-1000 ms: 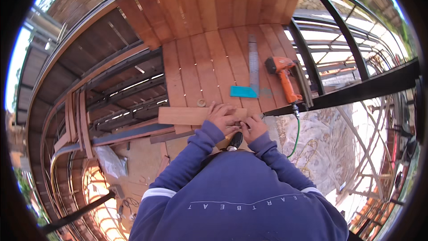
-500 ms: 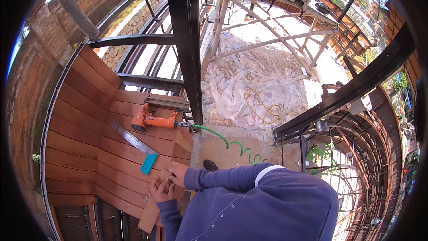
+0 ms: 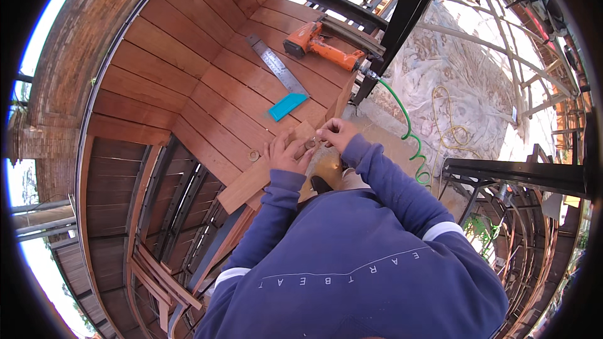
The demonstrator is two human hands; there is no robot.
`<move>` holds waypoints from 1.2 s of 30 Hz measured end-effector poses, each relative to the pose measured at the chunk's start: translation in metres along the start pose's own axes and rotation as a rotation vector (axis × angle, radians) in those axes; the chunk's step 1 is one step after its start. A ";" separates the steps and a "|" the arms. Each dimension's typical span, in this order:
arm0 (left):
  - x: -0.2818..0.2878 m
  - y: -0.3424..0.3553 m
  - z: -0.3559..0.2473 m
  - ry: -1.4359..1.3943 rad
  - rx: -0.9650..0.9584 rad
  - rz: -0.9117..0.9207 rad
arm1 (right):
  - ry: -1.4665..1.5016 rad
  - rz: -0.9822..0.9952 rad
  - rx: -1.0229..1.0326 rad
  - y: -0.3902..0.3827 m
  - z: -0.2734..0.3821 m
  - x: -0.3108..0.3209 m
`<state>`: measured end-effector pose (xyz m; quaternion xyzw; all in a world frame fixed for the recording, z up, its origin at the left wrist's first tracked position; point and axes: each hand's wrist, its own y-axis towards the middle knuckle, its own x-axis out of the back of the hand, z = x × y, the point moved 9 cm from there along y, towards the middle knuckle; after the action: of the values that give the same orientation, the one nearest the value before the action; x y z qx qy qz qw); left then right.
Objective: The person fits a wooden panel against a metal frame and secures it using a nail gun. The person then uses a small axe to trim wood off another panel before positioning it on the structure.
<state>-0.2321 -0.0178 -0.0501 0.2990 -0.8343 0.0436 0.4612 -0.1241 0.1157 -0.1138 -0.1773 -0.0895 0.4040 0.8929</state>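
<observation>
Reddish-brown planks (image 3: 217,103) form a seat-like surface with a raised back, seen from above through a round fisheye view. Along the near edge of the planks lies a loose, lighter wooden board (image 3: 242,185), slanting from lower left to upper right, in front of a person in a navy sweatshirt (image 3: 364,257) with white bands on the sleeves.

The left hand (image 3: 287,152) rests on this board toward its upper right end, fingers spread apart. The right hand (image 3: 338,135) is just beside that end, thumb and forefinger bent toward each other; whether they pinch anything, I cannot tell. Between the hands, close to the left fingertips, is a small round piece (image 3: 309,144), perhaps a ring, too small to make out well. A pale ring (image 3: 253,156) lies to the left of the left hand, near the board.

Farther up the planks, a measuring square (image 3: 289,107) with a teal handle and metal blade lies flat. Above and to its right is an orange nail gun (image 3: 323,48), joined to a coiled green hose (image 3: 407,122). Crumpled, see-through plastic sheeting (image 3: 421,66) covers ground at upper right, beyond a dark metal beam (image 3: 411,16).
</observation>
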 end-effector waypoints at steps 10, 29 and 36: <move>0.007 0.001 -0.009 0.030 -0.050 0.025 | 0.094 -0.182 -0.312 -0.067 -0.119 0.045; 0.020 -0.013 -0.117 -0.064 -0.467 0.170 | 0.411 -0.207 -0.049 -0.180 -0.054 0.047; -0.031 -0.058 -0.229 -0.189 -0.707 0.310 | 0.688 -0.327 0.034 -0.234 -0.047 0.094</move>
<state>-0.0183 0.0290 0.0447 -0.0050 -0.8719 -0.2047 0.4447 0.1135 0.0321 -0.0640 -0.2711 0.1950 0.1746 0.9263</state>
